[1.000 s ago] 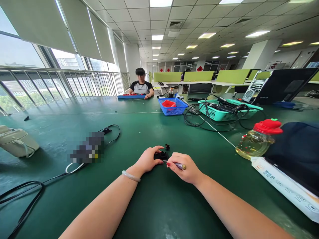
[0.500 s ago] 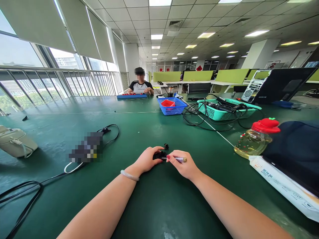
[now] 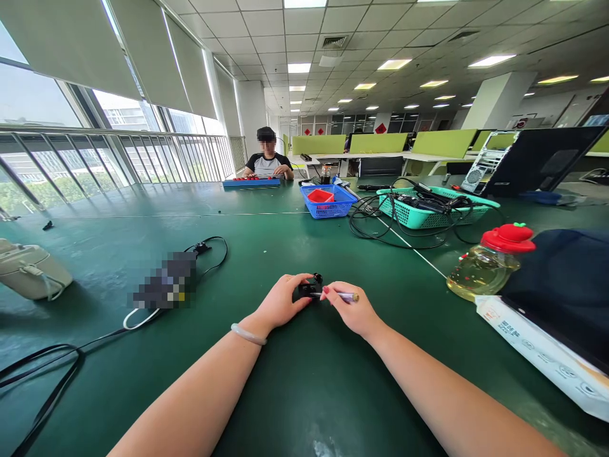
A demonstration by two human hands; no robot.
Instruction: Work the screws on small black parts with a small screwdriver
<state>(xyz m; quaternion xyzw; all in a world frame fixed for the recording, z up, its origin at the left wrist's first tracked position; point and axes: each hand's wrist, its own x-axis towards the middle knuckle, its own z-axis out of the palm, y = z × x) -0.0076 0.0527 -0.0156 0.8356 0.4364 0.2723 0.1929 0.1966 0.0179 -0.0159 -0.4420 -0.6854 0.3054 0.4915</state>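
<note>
My left hand (image 3: 281, 303) is closed around a small black part (image 3: 309, 290) just above the green table, thumb and fingers on its sides. Another small dark piece (image 3: 318, 278) shows at its far edge; I cannot tell whether the two are joined. In my right hand (image 3: 351, 312) is a slim precision screwdriver (image 3: 349, 296), gripped like a pen. Its golden end points right and its thin shaft points left at the black part. The tip is too small to make out.
A green table (image 3: 266, 393) spreads all around. To the left lie a pixelated dark device (image 3: 166, 279), cables and a beige pouch (image 3: 33, 270). Ahead are a blue basket (image 3: 328, 208) and a green basket (image 3: 419, 219) of cables. A bottle (image 3: 485, 266) stands right; a person (image 3: 269, 164) sits opposite.
Both hands have shifted slightly, the left one right and up with the black part, which now sits closer to the small dark piece. The screwdriver has moved slightly right and up.
</note>
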